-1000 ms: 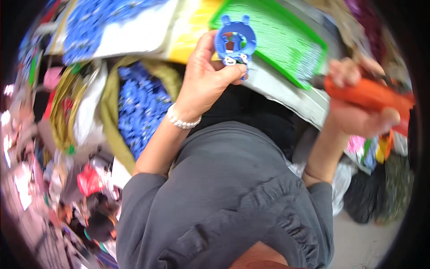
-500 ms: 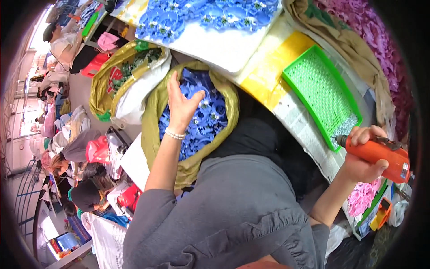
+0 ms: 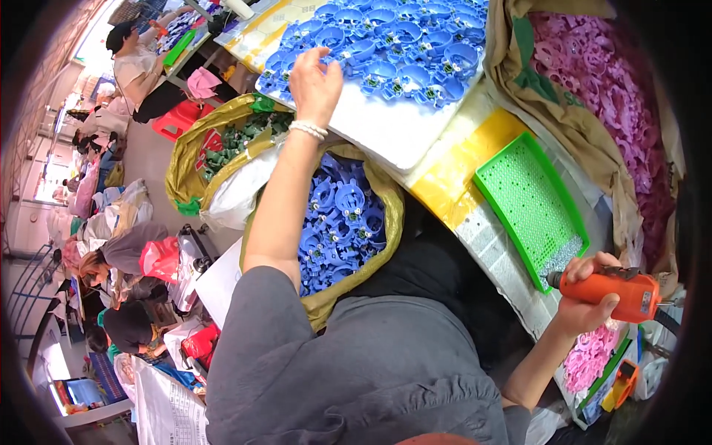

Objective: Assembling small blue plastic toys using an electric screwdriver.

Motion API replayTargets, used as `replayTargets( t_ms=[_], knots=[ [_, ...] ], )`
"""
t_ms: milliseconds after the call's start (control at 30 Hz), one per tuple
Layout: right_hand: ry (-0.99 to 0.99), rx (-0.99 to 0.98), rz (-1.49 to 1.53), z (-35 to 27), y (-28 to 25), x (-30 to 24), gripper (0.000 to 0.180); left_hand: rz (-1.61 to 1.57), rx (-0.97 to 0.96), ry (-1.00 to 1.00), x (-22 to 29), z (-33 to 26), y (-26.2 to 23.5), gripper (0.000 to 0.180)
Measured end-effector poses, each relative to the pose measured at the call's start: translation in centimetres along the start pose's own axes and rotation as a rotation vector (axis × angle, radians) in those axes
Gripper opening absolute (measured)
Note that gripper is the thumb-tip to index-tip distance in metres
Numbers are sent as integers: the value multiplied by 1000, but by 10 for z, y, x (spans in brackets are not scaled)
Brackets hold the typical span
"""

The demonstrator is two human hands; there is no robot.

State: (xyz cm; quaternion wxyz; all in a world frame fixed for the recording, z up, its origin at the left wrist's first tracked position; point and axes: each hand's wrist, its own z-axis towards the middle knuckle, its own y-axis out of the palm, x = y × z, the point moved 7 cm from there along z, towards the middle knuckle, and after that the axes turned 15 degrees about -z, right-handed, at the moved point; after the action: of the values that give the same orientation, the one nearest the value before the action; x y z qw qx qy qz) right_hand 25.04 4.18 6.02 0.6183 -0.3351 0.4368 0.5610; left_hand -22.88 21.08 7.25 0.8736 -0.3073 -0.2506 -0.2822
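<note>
My left hand (image 3: 315, 87), with a white beaded bracelet at the wrist, reaches over the edge of the white board (image 3: 382, 137). Its fingers are half bent, thumb apart from them, beside the rows of blue plastic parts (image 3: 378, 44); I see nothing held. Below that arm, a yellow woven sack (image 3: 395, 222) is full of similar loose blue parts (image 3: 337, 222). In my right hand (image 3: 586, 297) is an orange power screwdriver (image 3: 617, 294), its dark nose by the lower end of a green perforated tray (image 3: 519, 194). Small silvery pieces (image 3: 561, 256) are heaped there.
Left of the blue parts stands another sack (image 3: 178, 167) with dark green pieces. Pink parts (image 3: 601, 89) fill a tan sack at the right, and more pink pieces (image 3: 591, 360) lie below my right hand. People (image 3: 141, 67) sit at tables on the left.
My left hand has moved up from over the sack of blue parts to the blue parts on the board. The right hand keeps the screwdriver, its nose still near the silvery pieces. The view has shifted.
</note>
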Motion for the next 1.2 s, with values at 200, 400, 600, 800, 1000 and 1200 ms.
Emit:
replayTargets(
  t_ms=[200, 400, 600, 800, 1000, 1200],
  knots=[
    [3, 40, -20, -2, -6, 1, 68, 93, -58, -221, -58, 43, -42, 27],
    [21, 23, 0, -1, -1, 10, 69, 263, -372, -289, -74, 35, -42, 41],
    [31, 2, 2, 0, 6, 9, 69, 226, -364, -359, -82, 23, -34, 41],
    [54, 20, 2, -1, 1, 11, 69, 29, -220, -475, -91, 17, -45, 36],
    [94, 16, 36, -5, -8, 14, 70, -384, -146, -548, -78, 3, -49, 31],
    [127, 66, 49, -4, -26, 15, 67, -1025, -385, -793, -44, -32, -3, 6]
  ],
)
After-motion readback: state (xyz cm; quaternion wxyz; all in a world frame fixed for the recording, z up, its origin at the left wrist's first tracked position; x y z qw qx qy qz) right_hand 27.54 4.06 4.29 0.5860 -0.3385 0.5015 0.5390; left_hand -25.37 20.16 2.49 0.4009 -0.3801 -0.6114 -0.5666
